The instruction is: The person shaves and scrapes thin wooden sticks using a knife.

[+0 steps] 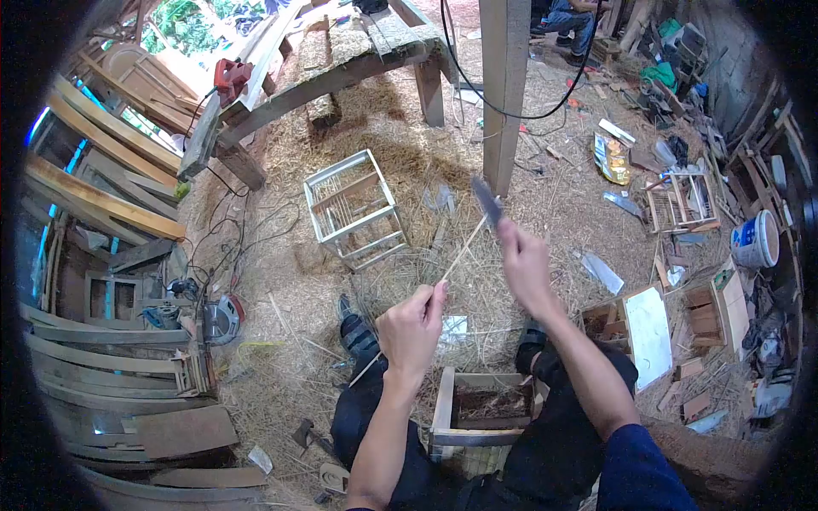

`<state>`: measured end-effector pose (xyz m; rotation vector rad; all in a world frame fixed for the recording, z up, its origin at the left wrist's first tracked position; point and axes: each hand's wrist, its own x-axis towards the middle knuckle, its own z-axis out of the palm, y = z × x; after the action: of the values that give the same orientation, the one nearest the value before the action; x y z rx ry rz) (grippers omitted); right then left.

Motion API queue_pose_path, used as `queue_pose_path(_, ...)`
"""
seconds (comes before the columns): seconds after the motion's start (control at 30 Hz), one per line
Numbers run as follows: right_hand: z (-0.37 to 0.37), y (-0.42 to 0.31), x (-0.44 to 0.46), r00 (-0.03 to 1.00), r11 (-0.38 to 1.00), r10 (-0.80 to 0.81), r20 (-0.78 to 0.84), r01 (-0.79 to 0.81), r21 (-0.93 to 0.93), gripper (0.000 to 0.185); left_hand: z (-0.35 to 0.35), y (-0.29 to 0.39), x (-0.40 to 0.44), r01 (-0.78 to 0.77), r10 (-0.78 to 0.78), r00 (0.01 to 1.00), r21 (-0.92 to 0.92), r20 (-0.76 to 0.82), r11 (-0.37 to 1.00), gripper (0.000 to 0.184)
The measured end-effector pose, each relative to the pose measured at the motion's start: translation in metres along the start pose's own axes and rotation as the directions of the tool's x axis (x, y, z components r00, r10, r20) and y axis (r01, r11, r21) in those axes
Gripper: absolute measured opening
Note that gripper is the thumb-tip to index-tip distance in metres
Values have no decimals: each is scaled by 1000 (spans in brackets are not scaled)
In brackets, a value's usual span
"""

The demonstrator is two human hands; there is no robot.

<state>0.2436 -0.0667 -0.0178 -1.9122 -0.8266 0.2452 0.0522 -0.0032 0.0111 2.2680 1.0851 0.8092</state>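
My left hand [411,332] is closed around a thin wooden stick [464,250], which slants up and to the right out of my fist. A lower length of stick shows below that hand, near my left knee. My right hand [526,266] grips a knife [487,203] with its dark blade pointing up and left. The blade is beside the upper end of the stick; whether they touch I cannot tell. Between my legs stands a small wooden frame [441,409]. Ahead on the floor sits a slatted wooden cage [354,209].
A wooden workbench [341,81] and an upright post [504,102] stand ahead. A circular saw [225,319] and stacked boards [111,353] lie at left. On the right are a white bucket [755,239] and another small cage [682,201]. Shavings cover the floor; a person [573,24] sits far back.
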Motion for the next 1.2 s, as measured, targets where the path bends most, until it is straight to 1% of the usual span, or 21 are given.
queue_pose_path(0.03, 6, -1, -12, 994, 993, -108, 6, 108, -39, 41, 1, 0, 0, -5, 5, 1000, 10, 0, 1000, 33)
queue_pose_path(0.1, 19, -3, -31, 951, 946, -307, 29, 309, -103, 43, 2, 2, 6, 7, -7, 1000, -1, -29, 1000, 33)
queue_pose_path(0.13, 20, 0, -25, 970, 974, -221, 97, 225, -34, 48, 1, 2, 6, 13, -13, 999, -2, -34, 1000, 33)
queue_pose_path(0.17, 14, -3, -16, 991, 993, -120, 60, 120, 11, 48, 0, 4, 5, -1, 1, 1000, 9, -23, 1000, 32)
queue_pose_path(0.23, -1, -12, 2, 997, 991, 72, 5, -72, 110, 47, -1, 8, 6, -25, 25, 999, 29, -19, 999, 31)
queue_pose_path(0.27, -4, -12, 3, 999, 999, 32, -22, -32, 31, 50, 2, 7, 3, -48, 49, 998, 17, -35, 999, 31)
queue_pose_path(0.37, 12, 1, -27, 989, 988, -146, 38, 148, -44, 52, 4, 5, -1, -17, 18, 1000, 42, -12, 999, 30)
queue_pose_path(0.4, 19, 1, -30, 964, 960, -265, -15, 262, -98, 54, 5, 5, -1, 0, 2, 1000, 65, -20, 998, 30)
queue_pose_path(0.5, 6, -6, -11, 999, 999, -44, 21, 44, 2, 54, 5, 9, 2, -26, 29, 999, 59, -47, 998, 29)
queue_pose_path(0.53, -2, -10, 0, 1000, 999, 7, 0, -7, 42, 55, 7, 9, 2, -58, 60, 996, 31, -64, 998, 29)
queue_pose_path(0.63, 4, -3, -10, 999, 999, -21, -37, 22, 25, 55, 14, 6, -4, -63, 65, 998, 62, -28, 996, 31)
queue_pose_path(0.67, 7, -7, -21, 998, 1000, -13, 58, 11, 27, 52, 15, 7, -2, -9, 10, 1000, -36, 12, 999, 32)
queue_pose_path(0.73, 13, -12, -30, 990, 991, -133, 51, 132, 17, 48, 16, 7, 1, 116, -93, 989, -209, 116, 971, 35)
queue_pose_path(0.77, 14, -14, -34, 981, 982, -190, 48, 189, 13, 46, 18, 4, -1, 131, -101, 987, -253, 128, 958, 37)
queue_pose_path(0.8, 11, -20, -32, 977, 978, -208, 50, 207, 19, 40, 22, 0, 0, 143, -106, 985, -300, 135, 943, 38)
queue_pose_path(0.83, 10, -18, -32, 958, 959, -280, 58, 282, -18, 38, 25, -2, 1, 153, -110, 984, -351, 140, 924, 39)
queue_pose_path(0.93, 11, -9, -36, 873, 867, -479, 96, 487, -105, 32, 21, -6, -3, 256, -155, 958, -476, 241, 842, 31)
queue_pose_path(1.0, 17, -9, -40, 798, 787, -592, 116, 603, -129, 29, 17, -2, -3, 309, -202, 947, -528, 251, 791, 27)
queue_pose_path(1.03, 17, -11, -40, 793, 784, -592, 141, 608, -126, 30, 15, -1, -3, 333, -225, 940, -552, 256, 764, 26)
queue_pose_path(1.13, 15, -19, -36, 772, 768, -599, 213, 629, -119, 33, 16, -7, -4, 230, -169, 973, -551, 160, 802, 28)
queue_pose_path(1.2, 12, -18, -32, 753, 752, -603, 262, 647, -127, 35, 14, -9, -5, 228, -166, 973, -538, 162, 812, 27)
